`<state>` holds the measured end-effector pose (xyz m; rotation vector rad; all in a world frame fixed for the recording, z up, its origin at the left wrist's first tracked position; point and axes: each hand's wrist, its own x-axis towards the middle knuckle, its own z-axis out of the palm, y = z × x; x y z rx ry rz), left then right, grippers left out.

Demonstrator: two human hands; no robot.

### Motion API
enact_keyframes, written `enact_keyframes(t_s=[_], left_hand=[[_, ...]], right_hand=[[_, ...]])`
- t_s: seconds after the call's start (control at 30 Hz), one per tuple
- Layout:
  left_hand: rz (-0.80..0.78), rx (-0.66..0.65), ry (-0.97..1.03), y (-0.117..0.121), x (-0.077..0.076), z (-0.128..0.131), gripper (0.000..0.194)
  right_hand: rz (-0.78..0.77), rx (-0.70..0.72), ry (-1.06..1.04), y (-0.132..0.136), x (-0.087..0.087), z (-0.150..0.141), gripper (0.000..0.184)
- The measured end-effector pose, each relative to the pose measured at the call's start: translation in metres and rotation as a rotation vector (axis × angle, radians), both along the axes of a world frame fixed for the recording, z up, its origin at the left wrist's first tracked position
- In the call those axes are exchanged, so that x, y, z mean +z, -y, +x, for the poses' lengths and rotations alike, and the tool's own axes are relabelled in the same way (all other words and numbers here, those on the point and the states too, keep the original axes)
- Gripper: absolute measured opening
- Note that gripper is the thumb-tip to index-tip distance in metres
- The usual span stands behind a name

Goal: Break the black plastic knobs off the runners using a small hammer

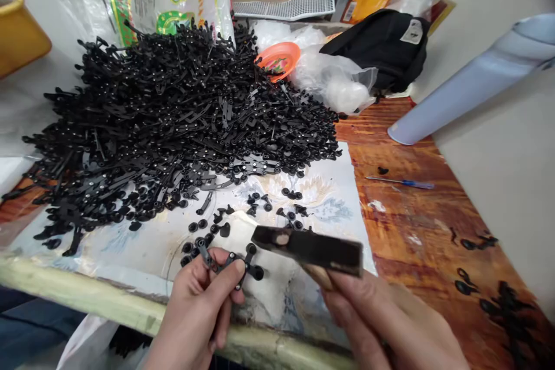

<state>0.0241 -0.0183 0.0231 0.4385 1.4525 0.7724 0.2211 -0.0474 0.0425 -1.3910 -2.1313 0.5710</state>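
My left hand (207, 295) pinches a small black jointed linkage (225, 263) with round caps on its ends, just above the table's front edge. My right hand (381, 318) grips a hammer (310, 247) by its wooden handle. The dark metal head is raised to the right of the linkage and apart from it. Loose black caps (197, 225) lie scattered on the pale patterned sheet (342, 202) around and behind my left hand. Behind them rises a large heap of black linkages (173, 110) with shiny rivets.
A screwdriver (403, 182) and small black bits lie on the reddish wooden tabletop (390, 225) at the right. Beyond the heap are an orange dish (280, 60), clear plastic bags (333, 78), a black bag (381, 49) and a printed sack (173, 3). A grey pipe (472, 81) slants at the right.
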Motion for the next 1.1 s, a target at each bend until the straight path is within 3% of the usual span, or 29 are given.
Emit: enact_keyframes(t_s=[0.13, 0.33, 0.43, 0.6, 0.8, 1.1], left_hand=[[0.027, -0.029, -0.016, -0.001, -0.005, -0.004, 0.039], [0.037, -0.029, -0.032, 0.000, -0.004, -0.005, 0.036], [0.009, -0.031, -0.019, 0.000, -0.004, -0.007, 0.036], [0.001, -0.004, -0.006, -0.002, -0.003, -0.011, 0.034], [0.015, -0.045, -0.071, -0.003, -0.002, -0.013, 0.035], [0.015, -0.086, -0.103, -0.002, 0.000, -0.016, 0.029]], right_hand=[[-0.119, 0.072, 0.144, 0.000, -0.005, -0.002, 0.058], [-0.012, -0.071, -0.020, 0.001, 0.000, 0.000, 0.058], [-0.041, -0.026, 0.017, 0.001, -0.008, 0.003, 0.056], [-0.137, -0.193, -0.159, -0.014, -0.009, 0.007, 0.046], [-0.384, -0.120, -0.283, -0.026, -0.006, -0.001, 0.036], [-0.352, -0.096, -0.197, -0.015, -0.016, -0.004, 0.037]])
